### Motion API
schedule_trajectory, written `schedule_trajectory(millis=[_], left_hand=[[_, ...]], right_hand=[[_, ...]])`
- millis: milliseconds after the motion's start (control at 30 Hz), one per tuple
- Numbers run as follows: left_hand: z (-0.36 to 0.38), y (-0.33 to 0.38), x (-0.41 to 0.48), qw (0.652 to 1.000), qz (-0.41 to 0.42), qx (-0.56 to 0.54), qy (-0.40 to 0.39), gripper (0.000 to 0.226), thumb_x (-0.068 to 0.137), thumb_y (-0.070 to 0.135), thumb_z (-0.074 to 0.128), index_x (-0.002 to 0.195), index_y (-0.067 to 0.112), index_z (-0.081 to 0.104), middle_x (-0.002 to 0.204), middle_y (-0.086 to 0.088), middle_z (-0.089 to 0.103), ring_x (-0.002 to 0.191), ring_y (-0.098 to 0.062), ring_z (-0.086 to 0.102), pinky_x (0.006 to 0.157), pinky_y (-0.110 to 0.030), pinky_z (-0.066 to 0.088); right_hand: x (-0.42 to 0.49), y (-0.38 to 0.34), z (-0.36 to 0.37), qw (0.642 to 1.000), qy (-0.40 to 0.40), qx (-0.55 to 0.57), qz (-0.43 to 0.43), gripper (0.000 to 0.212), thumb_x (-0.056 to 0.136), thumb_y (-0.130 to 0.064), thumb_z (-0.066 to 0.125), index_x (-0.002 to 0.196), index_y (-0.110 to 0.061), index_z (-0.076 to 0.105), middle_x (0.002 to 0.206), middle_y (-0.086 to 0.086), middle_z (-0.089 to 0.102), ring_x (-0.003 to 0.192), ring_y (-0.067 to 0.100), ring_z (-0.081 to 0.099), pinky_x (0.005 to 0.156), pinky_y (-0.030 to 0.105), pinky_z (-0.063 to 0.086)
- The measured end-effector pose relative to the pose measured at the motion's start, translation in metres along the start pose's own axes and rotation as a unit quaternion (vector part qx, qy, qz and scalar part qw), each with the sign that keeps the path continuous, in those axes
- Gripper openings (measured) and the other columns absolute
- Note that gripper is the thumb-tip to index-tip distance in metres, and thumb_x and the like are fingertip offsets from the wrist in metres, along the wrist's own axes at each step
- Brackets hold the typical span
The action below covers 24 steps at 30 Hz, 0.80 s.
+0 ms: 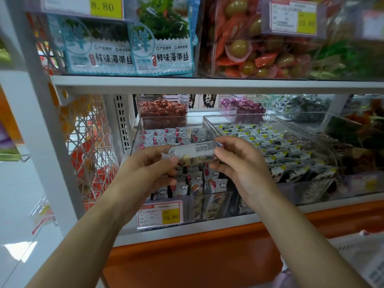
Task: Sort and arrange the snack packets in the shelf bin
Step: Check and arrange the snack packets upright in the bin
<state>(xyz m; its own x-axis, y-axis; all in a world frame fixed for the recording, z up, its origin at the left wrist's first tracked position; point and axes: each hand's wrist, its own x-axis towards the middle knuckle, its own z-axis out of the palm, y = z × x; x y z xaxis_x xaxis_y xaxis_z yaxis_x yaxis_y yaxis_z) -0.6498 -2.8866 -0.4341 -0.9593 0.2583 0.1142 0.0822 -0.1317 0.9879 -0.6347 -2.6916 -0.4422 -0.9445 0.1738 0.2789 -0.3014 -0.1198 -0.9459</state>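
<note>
Mid-sort, the left hand (153,163) and right hand (234,163) each have a pinching grip on one end of a snack packet (195,151) held level above the clear shelf bin (216,201), so the next move likely calls for lowering it neatly among the cloud-printed packets (182,187).

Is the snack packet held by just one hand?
No, the left hand and right hand each pinch one end of the snack packet.

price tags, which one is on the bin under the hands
The 15.80 tag, on the front of the clear bin of cloud-print packets; the 8.80 tag and 10.80 tag sit one shelf up.
</note>
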Motion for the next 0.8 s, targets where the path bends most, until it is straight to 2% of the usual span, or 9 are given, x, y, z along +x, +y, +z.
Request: schedule_trajectory(millis=[67, 200, 300, 400, 500, 567, 633, 700, 800], left_hand=[[0.000, 0.001, -0.001, 0.999, 0.017, 0.028, 0.008, 0.041, 0.063, 0.036, 0.068, 0.098, 0.016, 0.071, 0.091, -0.009, 0.065, 0.075, -0.013, 0.063, 0.063, -0.020, 0.053], [0.000, 0.003, -0.003, 0.998, 0.028, 0.047, 0.007, 0.045, 0.056, 0.045, 0.068, 0.094, 0.021, 0.074, 0.092, -0.007, 0.070, 0.075, -0.012, 0.064, 0.066, -0.020, 0.053], [0.001, 0.002, -0.003, 0.996, 0.042, 0.076, 0.000, 0.044, 0.061, 0.040, 0.068, 0.102, 0.023, 0.070, 0.092, -0.013, 0.068, 0.074, -0.012, 0.065, 0.065, -0.018, 0.053], [0.004, 0.005, -0.006, 0.992, 0.064, 0.105, -0.003, 0.033, 0.071, 0.030, 0.067, 0.103, 0.025, 0.068, 0.087, -0.022, 0.059, 0.067, -0.010, 0.064, 0.063, -0.016, 0.052], [0.006, 0.004, -0.006, 0.991, 0.065, 0.118, -0.020, 0.032, 0.071, 0.023, 0.069, 0.103, 0.023, 0.067, 0.073, -0.009, 0.048, 0.067, -0.015, 0.057, 0.066, -0.021, 0.054], [0.009, 0.002, -0.006, 0.989, 0.071, 0.125, -0.021, 0.025, 0.077, 0.013, 0.069, 0.102, 0.018, 0.066, 0.069, -0.002, 0.046, 0.067, -0.017, 0.057, 0.065, -0.021, 0.054], [0.011, 0.001, -0.006, 0.988, 0.069, 0.137, -0.012, 0.017, 0.081, 0.013, 0.067, 0.098, 0.015, 0.066, 0.072, -0.013, 0.050, 0.069, -0.020, 0.059, 0.062, -0.024, 0.055], [0.012, 0.000, -0.006, 0.988, 0.069, 0.139, 0.002, 0.010, 0.082, 0.018, 0.065, 0.090, 0.012, 0.065, 0.078, -0.019, 0.058, 0.062, -0.012, 0.060, 0.054, -0.019, 0.052], [0.011, -0.001, -0.004, 0.989, 0.072, 0.126, 0.026, 0.011, 0.085, 0.019, 0.061, 0.081, 0.010, 0.066, 0.067, 0.000, 0.063, 0.054, -0.004, 0.058, 0.050, -0.017, 0.049]], right_hand=[[-0.001, 0.001, 0.002, 1.000, -0.009, -0.022, -0.009, 0.020, 0.085, 0.000, 0.060, 0.095, -0.016, 0.067, 0.099, 0.016, 0.060, 0.085, 0.020, 0.066, 0.077, 0.033, 0.056], [-0.001, 0.001, 0.003, 0.999, -0.019, -0.031, -0.026, 0.012, 0.086, -0.008, 0.062, 0.091, -0.017, 0.069, 0.092, 0.009, 0.067, 0.082, 0.017, 0.069, 0.073, 0.031, 0.057], [-0.002, -0.001, 0.003, 0.999, -0.017, -0.044, -0.024, 0.014, 0.085, -0.012, 0.064, 0.085, -0.021, 0.075, 0.083, 0.000, 0.071, 0.080, 0.018, 0.069, 0.066, 0.028, 0.057], [-0.003, -0.003, 0.002, 0.998, -0.009, -0.060, -0.032, 0.015, 0.083, -0.012, 0.067, 0.075, -0.021, 0.076, 0.076, 0.003, 0.070, 0.076, 0.021, 0.069, 0.062, 0.027, 0.057], [-0.003, -0.003, 0.001, 0.994, 0.011, -0.097, -0.046, 0.018, 0.085, -0.012, 0.065, 0.069, -0.014, 0.071, 0.070, 0.006, 0.068, 0.069, 0.023, 0.068, 0.059, 0.033, 0.059], [-0.002, -0.001, 0.001, 0.984, 0.029, -0.161, -0.070, 0.018, 0.086, -0.015, 0.064, 0.070, -0.008, 0.068, 0.073, 0.016, 0.066, 0.071, 0.030, 0.065, 0.064, 0.038, 0.058], [-0.003, -0.001, 0.002, 0.972, 0.030, -0.214, -0.097, 0.018, 0.086, -0.018, 0.064, 0.072, -0.008, 0.068, 0.071, 0.016, 0.064, 0.068, 0.024, 0.061, 0.065, 0.032, 0.052], [-0.005, -0.003, 0.005, 0.966, 0.023, -0.229, -0.116, 0.016, 0.086, -0.016, 0.064, 0.071, -0.013, 0.068, 0.066, 0.002, 0.063, 0.061, 0.005, 0.057, 0.058, 0.016, 0.046], [-0.007, -0.003, 0.008, 0.964, 0.011, -0.236, -0.125, 0.012, 0.086, -0.015, 0.064, 0.076, -0.013, 0.070, 0.068, -0.006, 0.063, 0.063, -0.003, 0.057, 0.058, 0.007, 0.041]])
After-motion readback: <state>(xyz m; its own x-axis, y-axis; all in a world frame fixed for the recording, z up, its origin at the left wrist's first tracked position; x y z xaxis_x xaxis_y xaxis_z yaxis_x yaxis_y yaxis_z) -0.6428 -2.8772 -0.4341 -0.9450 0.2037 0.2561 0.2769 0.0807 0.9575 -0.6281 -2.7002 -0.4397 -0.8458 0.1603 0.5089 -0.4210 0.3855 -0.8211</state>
